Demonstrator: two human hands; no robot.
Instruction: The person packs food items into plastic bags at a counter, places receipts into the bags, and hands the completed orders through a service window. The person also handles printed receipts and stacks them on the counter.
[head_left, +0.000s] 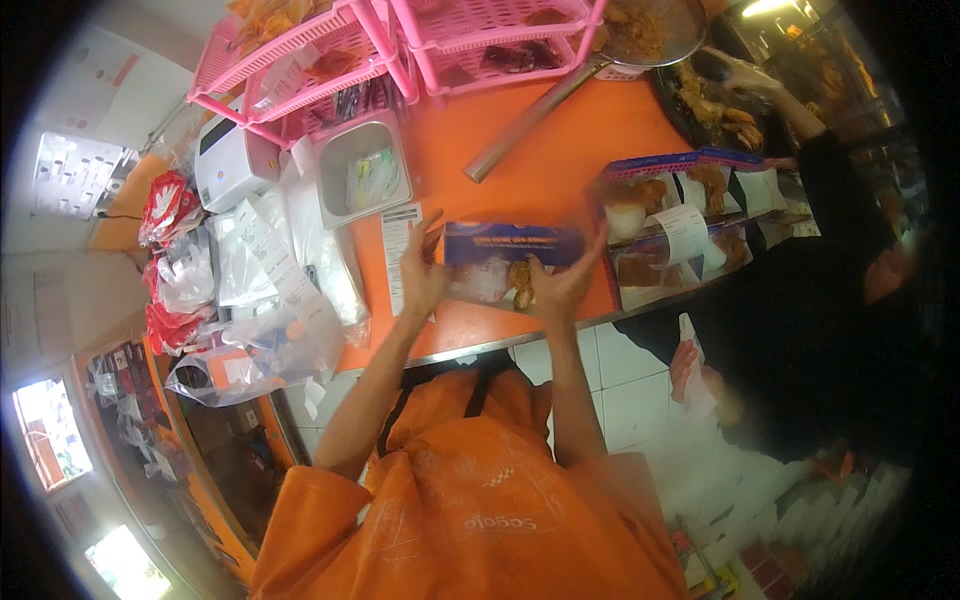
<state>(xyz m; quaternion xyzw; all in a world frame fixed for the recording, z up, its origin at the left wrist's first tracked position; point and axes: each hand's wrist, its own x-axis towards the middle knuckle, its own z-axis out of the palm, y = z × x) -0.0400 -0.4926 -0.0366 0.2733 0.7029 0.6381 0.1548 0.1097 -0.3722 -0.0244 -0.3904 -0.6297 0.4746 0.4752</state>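
Near the front edge of the orange counter, a small food box (514, 243) with a blue flap stands between my two hands. Inside it a piece of fried chicken (521, 284) lies beside a clear plastic-wrapped portion (481, 279), whose contents are too blurred to name. My left hand (424, 277) grips the box's left side, with the thumb up and the fingers at its edge. On the opposite side my right hand (562, 288) holds it, the thumb by the chicken and the fingers along the end of the flap. A printed paper slip (398, 240) lies under my left hand.
Filled boxes (690, 215) stand to the right, a receipt on them. Beyond lie a long-handled strainer (535, 120) and a tray of fried chicken (735, 125), where a co-worker's gloved hand (745, 75) reaches. Pink racks (300, 60), a metal container (335, 205) and plastic bags (325, 240) are left.
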